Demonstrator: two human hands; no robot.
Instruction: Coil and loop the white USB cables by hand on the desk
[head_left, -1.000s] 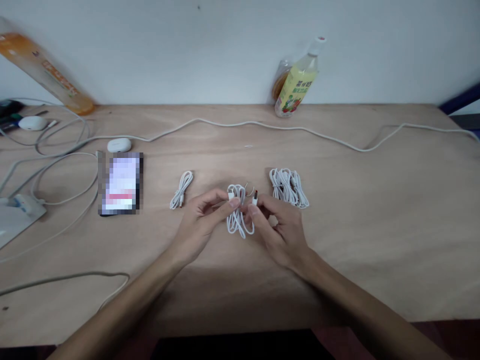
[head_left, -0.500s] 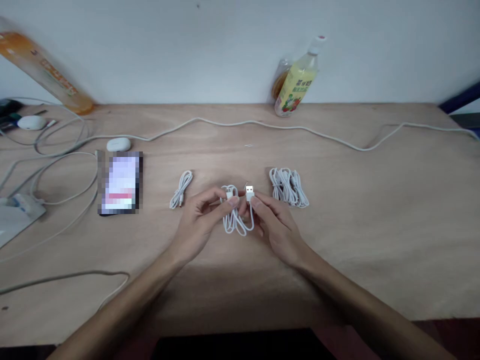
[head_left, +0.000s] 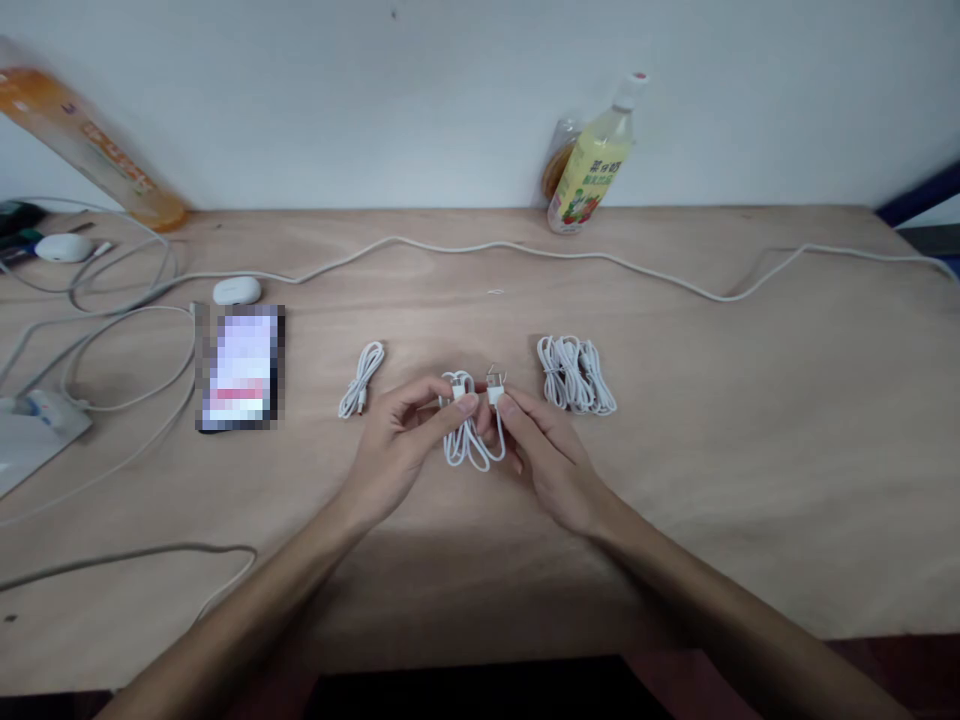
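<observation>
Between my two hands is a white USB cable (head_left: 466, 452), folded into loose loops. My left hand (head_left: 401, 435) pinches the loops together with one metal-tipped connector. The USB plug (head_left: 496, 390) at the other end is pinched in my right hand (head_left: 551, 450), its metal tip pointing away from me. A thin wire-like piece shows by the plug; what it is I cannot make out. To the left of my hands lies one bundled white cable (head_left: 361, 380). Several more bundled white cables (head_left: 576, 375) lie side by side to the right.
A phone (head_left: 241, 368) and a white earbud case (head_left: 237, 291) lie at the left, near tangled cords and a power strip (head_left: 37, 440). One long white cord (head_left: 495, 245) crosses the back. An orange drink bottle (head_left: 97, 150) and a yellow drink bottle (head_left: 594, 165) stand by the wall.
My right hand has tilted the USB plug and shifted it slightly left, so its metal tip shows at another angle. The left hand keeps its hold on the loops.
</observation>
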